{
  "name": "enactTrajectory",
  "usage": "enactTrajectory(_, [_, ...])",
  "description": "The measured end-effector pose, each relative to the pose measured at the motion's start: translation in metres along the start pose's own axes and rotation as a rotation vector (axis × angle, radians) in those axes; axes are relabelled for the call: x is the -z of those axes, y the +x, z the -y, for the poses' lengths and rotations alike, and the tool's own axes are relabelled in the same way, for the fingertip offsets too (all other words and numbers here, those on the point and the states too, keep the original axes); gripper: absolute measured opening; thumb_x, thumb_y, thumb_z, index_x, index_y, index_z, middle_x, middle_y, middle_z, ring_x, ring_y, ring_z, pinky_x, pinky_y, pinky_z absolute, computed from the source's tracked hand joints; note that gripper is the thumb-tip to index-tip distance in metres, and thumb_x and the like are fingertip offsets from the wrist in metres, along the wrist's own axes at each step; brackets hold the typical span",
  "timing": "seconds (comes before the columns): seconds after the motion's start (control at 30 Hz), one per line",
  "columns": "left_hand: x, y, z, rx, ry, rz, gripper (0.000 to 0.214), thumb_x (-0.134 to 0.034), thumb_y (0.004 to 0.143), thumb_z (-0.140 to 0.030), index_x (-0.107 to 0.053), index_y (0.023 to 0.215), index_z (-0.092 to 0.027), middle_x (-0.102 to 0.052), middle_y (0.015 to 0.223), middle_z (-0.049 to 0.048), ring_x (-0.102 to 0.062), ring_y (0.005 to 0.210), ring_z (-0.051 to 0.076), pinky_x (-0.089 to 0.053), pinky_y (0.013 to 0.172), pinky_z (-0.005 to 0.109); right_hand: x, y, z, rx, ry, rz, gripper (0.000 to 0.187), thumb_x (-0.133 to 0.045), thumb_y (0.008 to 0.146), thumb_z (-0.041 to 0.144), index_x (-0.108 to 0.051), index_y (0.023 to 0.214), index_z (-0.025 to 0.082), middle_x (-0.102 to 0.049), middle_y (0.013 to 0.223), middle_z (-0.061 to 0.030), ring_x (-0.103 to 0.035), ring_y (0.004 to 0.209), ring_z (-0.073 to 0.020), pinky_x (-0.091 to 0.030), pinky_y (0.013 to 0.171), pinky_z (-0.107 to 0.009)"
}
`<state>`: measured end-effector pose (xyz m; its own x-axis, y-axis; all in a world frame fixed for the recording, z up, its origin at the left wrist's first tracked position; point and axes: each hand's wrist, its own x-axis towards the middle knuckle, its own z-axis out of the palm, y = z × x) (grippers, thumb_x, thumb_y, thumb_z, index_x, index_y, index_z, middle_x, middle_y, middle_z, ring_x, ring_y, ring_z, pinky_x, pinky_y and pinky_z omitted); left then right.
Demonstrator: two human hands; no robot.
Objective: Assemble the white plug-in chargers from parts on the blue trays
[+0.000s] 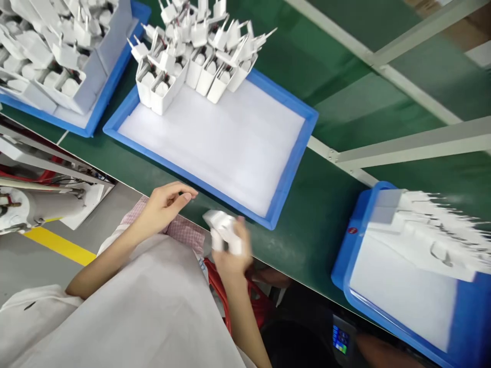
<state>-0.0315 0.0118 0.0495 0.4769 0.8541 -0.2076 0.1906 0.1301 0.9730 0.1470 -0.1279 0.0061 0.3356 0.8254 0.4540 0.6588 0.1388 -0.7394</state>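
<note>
My right hand (232,253) is closed round a white plug adapter (221,227) at the near edge of the green belt; both are blurred by motion. My left hand (166,204) hovers just left of it with fingers loosely curled and apart, holding nothing. Straight ahead lies a blue tray (289,168) with a white liner. Several white adapters (199,56) stand upright in rows at the tray's far end, prongs up.
A second blue tray (103,97) full of adapters sits at the far left. A third blue tray (351,255) with adapters is at the right, blurred. White frame rails (414,145) cross the green belt (318,214). A machine (34,204) stands at the left.
</note>
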Motion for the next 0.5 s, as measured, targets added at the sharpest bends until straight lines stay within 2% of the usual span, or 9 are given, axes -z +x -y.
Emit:
enactTrajectory(0.07, [-0.008, 0.006, 0.001, 0.013, 0.018, 0.101, 0.032, -0.052, 0.095, -0.040, -0.072, 0.101, -0.016, -0.066, 0.101, 0.0065, -0.052, 0.063, 0.008, -0.041, 0.055, 0.022, -0.007, 0.004, -0.003, 0.077, -0.062, 0.049, 0.030, -0.067, 0.082, 0.012, -0.060, 0.110, 0.021, -0.065, 0.102, -0.0093, -0.068, 0.094, -0.0267, -0.060, 0.081, -0.048])
enactTrajectory(0.13, [-0.017, 0.012, 0.001, 0.073, -0.010, 0.283, 0.034, -0.051, 0.096, -0.042, -0.072, 0.105, -0.016, -0.064, 0.110, 0.0076, -0.055, 0.059, 0.006, -0.043, 0.052, 0.021, -0.011, 0.009, -0.006, 0.152, -0.070, 0.070, 0.032, -0.065, 0.083, 0.010, -0.059, 0.114, 0.020, -0.064, 0.102, -0.0093, -0.067, 0.094, -0.0237, -0.059, 0.082, -0.044])
enactTrajectory(0.2, [-0.025, 0.017, 0.002, 0.174, -0.100, 0.459, 0.038, -0.049, 0.096, -0.043, -0.069, 0.112, -0.015, -0.066, 0.106, 0.0081, -0.055, 0.050, 0.006, -0.044, 0.047, 0.020, -0.012, 0.013, -0.007, 0.151, -0.006, 0.089, 0.030, -0.062, 0.086, 0.012, -0.058, 0.115, 0.020, -0.064, 0.103, -0.0088, -0.066, 0.094, -0.0223, -0.058, 0.085, -0.044])
enactTrajectory(0.27, [-0.031, 0.020, 0.003, 0.272, -0.211, 0.558, 0.040, -0.049, 0.097, -0.044, -0.066, 0.118, -0.014, -0.068, 0.092, 0.0065, -0.059, 0.049, 0.008, -0.047, 0.046, 0.020, -0.011, 0.015, -0.007, 0.110, 0.030, 0.093, 0.029, -0.060, 0.088, 0.016, -0.059, 0.116, 0.021, -0.063, 0.104, -0.0091, -0.064, 0.096, -0.0231, -0.057, 0.083, -0.044])
enactTrajectory(0.33, [-0.035, 0.022, 0.006, 0.335, -0.280, 0.585, 0.041, -0.054, 0.094, -0.046, -0.066, 0.118, -0.014, -0.068, 0.086, 0.0052, -0.065, 0.056, 0.012, -0.054, 0.053, 0.022, -0.010, 0.015, -0.004, 0.062, -0.003, 0.088, 0.031, -0.060, 0.089, 0.021, -0.058, 0.120, 0.021, -0.063, 0.106, -0.0104, -0.062, 0.099, -0.0249, -0.055, 0.080, -0.045])
enactTrajectory(0.4, [-0.038, 0.023, 0.008, 0.350, -0.316, 0.568, 0.042, -0.060, 0.090, -0.050, -0.067, 0.114, -0.016, -0.068, 0.092, 0.0055, -0.069, 0.065, 0.015, -0.058, 0.061, 0.025, -0.009, 0.016, -0.001, 0.062, -0.047, 0.064, 0.033, -0.059, 0.091, 0.026, -0.057, 0.124, 0.021, -0.062, 0.110, -0.0117, -0.060, 0.101, -0.0262, -0.054, 0.079, -0.045])
enactTrajectory(0.5, [-0.040, 0.020, 0.009, 0.329, -0.313, 0.512, 0.042, -0.063, 0.087, -0.052, -0.068, 0.109, -0.017, -0.068, 0.097, 0.0055, -0.071, 0.072, 0.017, -0.060, 0.065, 0.028, -0.008, 0.018, 0.003, 0.077, -0.088, 0.053, 0.037, -0.061, 0.091, 0.032, -0.057, 0.125, 0.019, -0.062, 0.113, -0.0126, -0.059, 0.102, -0.0265, -0.054, 0.079, -0.045])
